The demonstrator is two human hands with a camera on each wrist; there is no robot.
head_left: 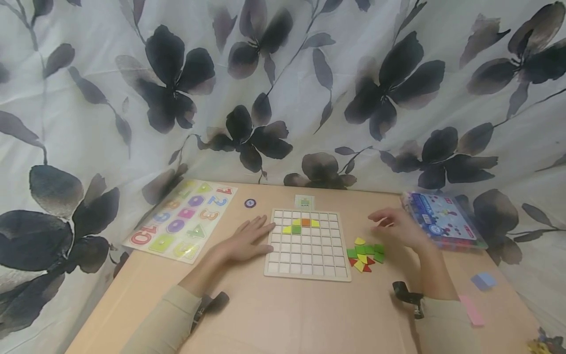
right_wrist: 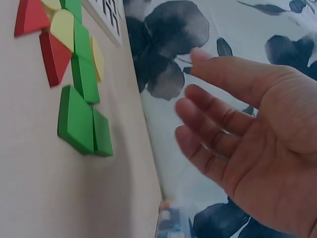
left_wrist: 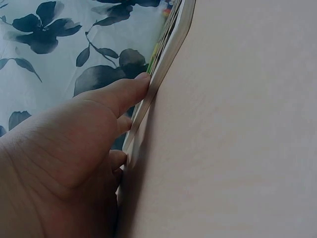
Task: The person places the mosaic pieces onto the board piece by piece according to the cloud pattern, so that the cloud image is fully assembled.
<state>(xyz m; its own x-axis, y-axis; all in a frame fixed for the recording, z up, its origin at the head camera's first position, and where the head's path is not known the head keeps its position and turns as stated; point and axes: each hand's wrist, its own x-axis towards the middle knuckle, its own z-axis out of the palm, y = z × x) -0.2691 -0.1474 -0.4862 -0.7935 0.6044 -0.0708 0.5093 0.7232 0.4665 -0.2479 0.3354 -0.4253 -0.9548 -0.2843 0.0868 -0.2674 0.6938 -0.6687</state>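
Left hand [head_left: 245, 241] lay flat, fingers straight against grid board [head_left: 308, 255]; right hand [head_left: 398, 227] hovered empty, fingers loose, over coloured tiles [head_left: 366, 255].

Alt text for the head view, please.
A left hand rests flat at the left edge of a white grid board on a table; the right hand hovers open above loose coloured tiles.

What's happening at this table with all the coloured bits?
A person is filling a white wooden grid board with small coloured tiles; a few yellow, green and orange ones sit near its top. The left hand rests flat against the board's left edge. The right hand hovers open and empty above the table, beyond a loose pile of red, green and yellow tiles.
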